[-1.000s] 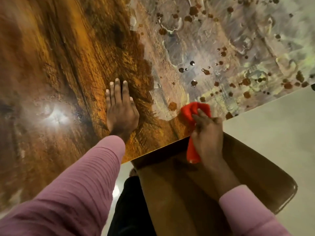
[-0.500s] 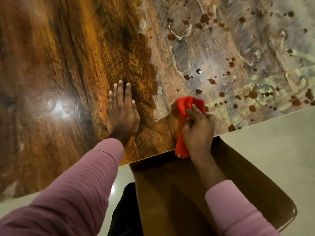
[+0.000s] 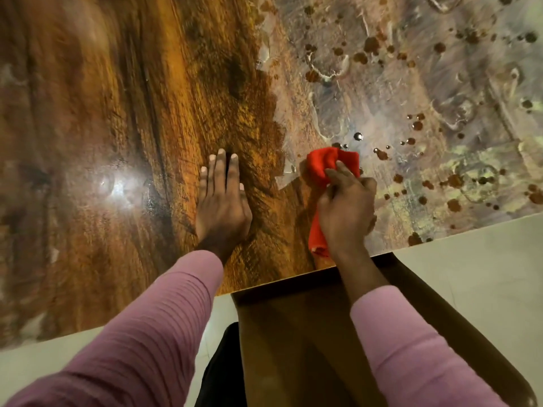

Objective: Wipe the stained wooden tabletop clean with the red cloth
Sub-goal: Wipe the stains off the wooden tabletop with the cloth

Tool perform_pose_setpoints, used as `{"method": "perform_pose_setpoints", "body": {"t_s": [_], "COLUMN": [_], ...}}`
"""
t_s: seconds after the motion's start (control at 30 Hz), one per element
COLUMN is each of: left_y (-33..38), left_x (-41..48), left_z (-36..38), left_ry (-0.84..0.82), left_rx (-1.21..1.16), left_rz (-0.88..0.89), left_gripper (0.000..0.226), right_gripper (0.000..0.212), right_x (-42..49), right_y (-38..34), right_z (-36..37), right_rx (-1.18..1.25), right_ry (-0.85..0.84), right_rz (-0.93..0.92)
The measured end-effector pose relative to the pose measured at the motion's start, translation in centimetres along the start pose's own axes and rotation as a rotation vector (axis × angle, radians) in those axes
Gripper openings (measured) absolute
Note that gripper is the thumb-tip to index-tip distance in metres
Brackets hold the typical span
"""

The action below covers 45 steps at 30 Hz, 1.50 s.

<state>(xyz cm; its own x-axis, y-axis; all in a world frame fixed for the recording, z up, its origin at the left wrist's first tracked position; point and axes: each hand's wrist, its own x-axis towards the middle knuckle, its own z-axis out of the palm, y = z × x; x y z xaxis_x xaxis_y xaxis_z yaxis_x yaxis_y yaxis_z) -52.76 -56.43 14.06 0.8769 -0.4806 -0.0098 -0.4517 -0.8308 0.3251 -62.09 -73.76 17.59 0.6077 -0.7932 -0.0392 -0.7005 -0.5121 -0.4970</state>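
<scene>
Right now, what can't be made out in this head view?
Head view:
middle of the red cloth, hidden under the gripping right hand;
tabletop beneath the left hand, covered by the flat palm;
tabletop's left part, blurred;
stained area, cut off by top and right frame edges.

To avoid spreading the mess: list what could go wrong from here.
1. The cloth is bunched small in the right hand, so it may smear the wet drops just beyond it instead of lifting them.
2. Its loose tail lies over wiped wood and could drag residue back.
3. The left hand, flat on glossy wood, might slip.
</scene>
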Motion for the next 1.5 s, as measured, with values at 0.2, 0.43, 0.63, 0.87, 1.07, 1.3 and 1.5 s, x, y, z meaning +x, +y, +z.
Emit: {"method": "perform_pose_setpoints", "body": {"t_s": [0.2, 0.43, 0.63, 0.87, 1.07, 1.3, 1.5], "left_y": [0.0, 0.1, 0.1, 0.1, 0.1, 0.1, 0.0], "left_x": [0.1, 0.0, 0.2, 0.4, 0.4, 0.5, 0.6], "left_z": [0.0, -0.1, -0.4, -0.5, -0.8, -0.9, -0.8], "left_ry": [-0.010, -0.021, -0.086, -0.131, -0.161, -0.197, -0.232], "left_rx": [0.003, 0.023, 0.062, 0.094, 0.113, 0.091, 0.101], "left_rz": [-0.007, -0.019, -0.030, -0.051, -0.025, -0.027, -0.025], "left_gripper": [0.057, 0.057, 0.058, 0.063, 0.063, 0.063, 0.062], "right_gripper": [0.036, 0.038, 0.036, 0.036, 0.038, 0.039, 0.039], "right_x": [-3.6, 3.1, 0.2, 5.1, 4.1, 8.6, 8.7], "right_y": [-3.0, -1.8, -6.3, -4.1, -9.1, -7.1, -11.9], "right_z": [1.9, 1.3, 3.7, 2.6, 5.1, 4.4, 7.0], "right_rx": [-0.061, -0.007, 0.005, -0.101, -0.044, -0.114, -0.025], "right_ry": [-0.201, -0.061, -0.109, -0.056, -0.036, -0.014, 0.004], "right_rz": [-0.480, -0.135, -0.227, -0.259, -0.184, -0.215, -0.117]}}
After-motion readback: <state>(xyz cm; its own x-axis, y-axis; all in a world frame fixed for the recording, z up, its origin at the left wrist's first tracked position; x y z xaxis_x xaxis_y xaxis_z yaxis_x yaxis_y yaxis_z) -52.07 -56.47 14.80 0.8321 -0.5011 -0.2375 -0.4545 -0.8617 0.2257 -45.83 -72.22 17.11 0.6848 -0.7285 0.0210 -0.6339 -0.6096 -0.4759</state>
